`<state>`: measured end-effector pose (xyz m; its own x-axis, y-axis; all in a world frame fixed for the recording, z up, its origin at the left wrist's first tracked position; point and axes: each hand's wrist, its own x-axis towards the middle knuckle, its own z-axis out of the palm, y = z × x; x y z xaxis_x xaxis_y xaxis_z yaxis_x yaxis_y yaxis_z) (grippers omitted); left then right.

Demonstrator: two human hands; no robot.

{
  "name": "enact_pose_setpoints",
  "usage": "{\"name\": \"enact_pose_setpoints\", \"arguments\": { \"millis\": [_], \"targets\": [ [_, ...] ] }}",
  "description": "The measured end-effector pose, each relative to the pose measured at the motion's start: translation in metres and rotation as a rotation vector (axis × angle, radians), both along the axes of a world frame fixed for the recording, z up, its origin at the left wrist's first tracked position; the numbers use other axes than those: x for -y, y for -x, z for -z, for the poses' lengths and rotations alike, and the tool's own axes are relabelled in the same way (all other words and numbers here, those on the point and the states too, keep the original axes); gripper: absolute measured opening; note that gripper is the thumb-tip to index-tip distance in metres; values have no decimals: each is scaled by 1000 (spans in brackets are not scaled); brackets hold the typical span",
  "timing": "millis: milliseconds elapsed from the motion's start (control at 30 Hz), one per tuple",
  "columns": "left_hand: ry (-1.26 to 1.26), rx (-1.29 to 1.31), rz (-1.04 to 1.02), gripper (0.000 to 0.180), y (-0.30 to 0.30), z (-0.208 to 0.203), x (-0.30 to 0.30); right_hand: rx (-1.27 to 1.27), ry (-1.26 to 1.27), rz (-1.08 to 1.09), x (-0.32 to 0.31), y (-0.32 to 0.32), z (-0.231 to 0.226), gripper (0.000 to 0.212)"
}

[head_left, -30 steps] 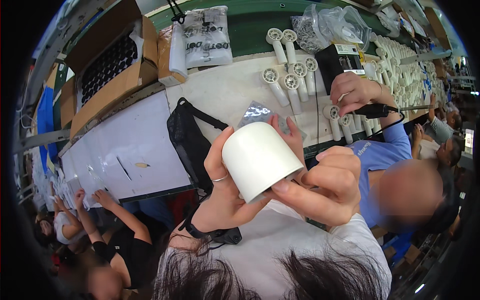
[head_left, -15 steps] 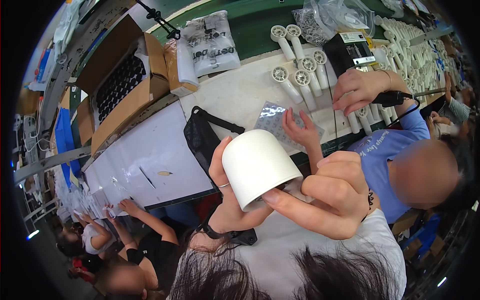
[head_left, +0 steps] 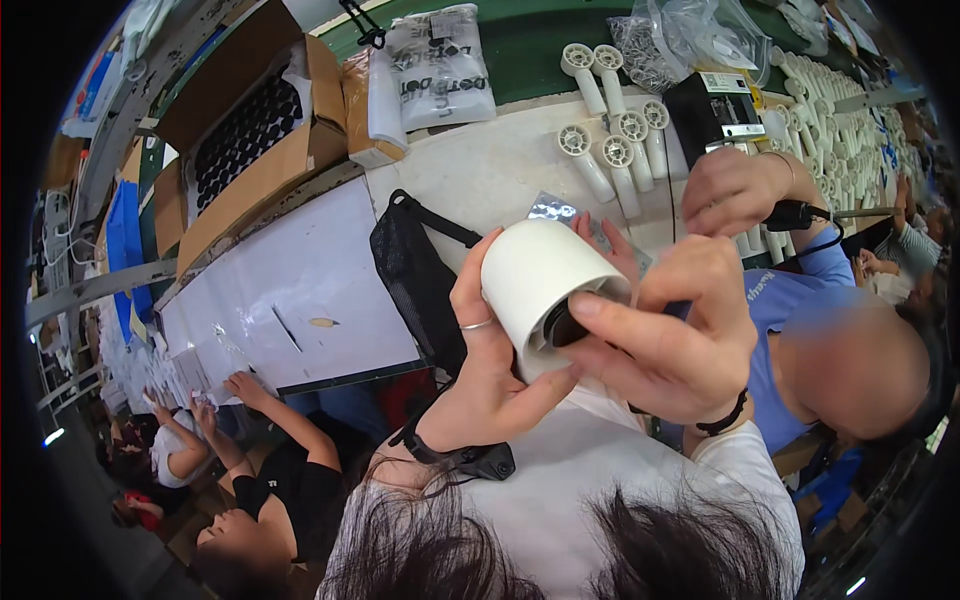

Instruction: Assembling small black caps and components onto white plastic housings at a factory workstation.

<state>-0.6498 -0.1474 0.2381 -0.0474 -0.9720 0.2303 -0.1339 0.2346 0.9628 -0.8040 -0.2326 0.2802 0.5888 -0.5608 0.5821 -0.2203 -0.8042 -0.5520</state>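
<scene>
A white plastic cylinder, shaped like a cup (head_left: 540, 262), is held tilted in front of my chest. My left hand (head_left: 490, 365) is closed around its left side, the thumb beneath the rim. The open end faces right and down. At that mouth, my right hand (head_left: 685, 335) pinches a dark round piece (head_left: 566, 326), which sits partly inside the cylinder. The fingers hide the rest of that piece, so its kind and whether it is fixed inside cannot be told. Behind the cylinder lies a black mesh pouch (head_left: 415, 275) on the table.
A cardboard box (head_left: 325, 145) of black round parts stands at the left. Several white handled parts (head_left: 620, 152) lie beyond my hands, near a black device (head_left: 715, 108). A co-worker in blue (head_left: 775, 330) sits at the right, a hand reaching behind the cylinder. Other people work at the left.
The cylinder has shifted up and right, its mouth turned more into view. The dark piece in my right fingers now shows. The co-worker's near hand is now mostly behind the cylinder.
</scene>
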Motion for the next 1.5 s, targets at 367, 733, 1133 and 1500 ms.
{"name": "enact_pose_setpoints", "arguments": {
  "millis": [367, 733, 1133, 1500],
  "targets": [
    [-394, -488, -89, 75, 12, 6, -1, -10, -277, -43, 20, -4, 25, 40],
    [-607, -776, -76, 72, 1, 36, 11, 0, -637, -49, 26, -6, 55, 34],
    [-594, -617, -102, 78, 1, 14, 1, 34, -357, 11, 15, -16, 49, 33],
    [-317, -340, -133, 79, 6, 20, -3, 157, -825, -109, 9, -17, 46, 33]
  ]
}}
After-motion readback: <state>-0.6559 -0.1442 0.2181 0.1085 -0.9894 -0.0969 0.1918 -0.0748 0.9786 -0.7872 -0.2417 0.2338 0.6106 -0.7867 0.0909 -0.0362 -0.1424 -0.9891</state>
